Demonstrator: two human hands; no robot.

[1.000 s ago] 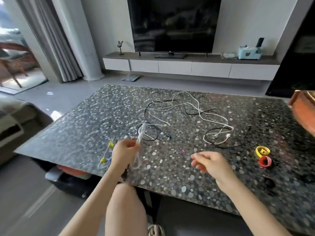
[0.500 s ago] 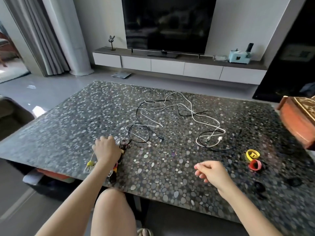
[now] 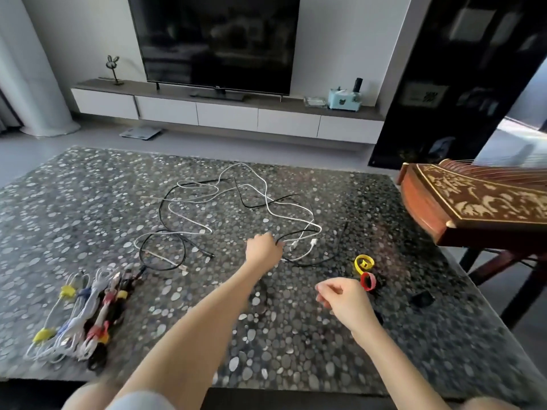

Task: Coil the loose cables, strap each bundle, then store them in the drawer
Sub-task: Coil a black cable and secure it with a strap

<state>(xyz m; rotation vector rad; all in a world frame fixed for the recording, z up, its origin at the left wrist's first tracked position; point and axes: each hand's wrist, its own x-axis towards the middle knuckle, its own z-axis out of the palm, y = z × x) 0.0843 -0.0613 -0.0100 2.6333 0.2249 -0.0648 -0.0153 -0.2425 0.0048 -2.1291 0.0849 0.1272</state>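
Observation:
Loose black and white cables [image 3: 236, 199] lie tangled across the middle of the pebble-patterned table [image 3: 74, 202]. My left hand [image 3: 263, 250] reaches over them and pinches a black cable loop [image 3: 299, 232] beside a white plug. My right hand [image 3: 344, 300] hovers near the front right, fingers loosely curled, holding nothing. Several strapped cable bundles [image 3: 85, 315] with yellow, red and blue straps lie at the front left. A yellow strap roll [image 3: 364, 263] and a red strap roll [image 3: 368, 281] sit just right of my right hand.
A carved wooden zither [image 3: 473, 202] on a stand overhangs the table's right side. A small black object [image 3: 421, 298] lies near the straps. A TV and a low white drawer cabinet [image 3: 228, 116] stand against the far wall. No open drawer is visible.
My left hand let go of a strapped bundle at the front left pile and moved right to the loose cables, gripping a black loop. The camera turned right.

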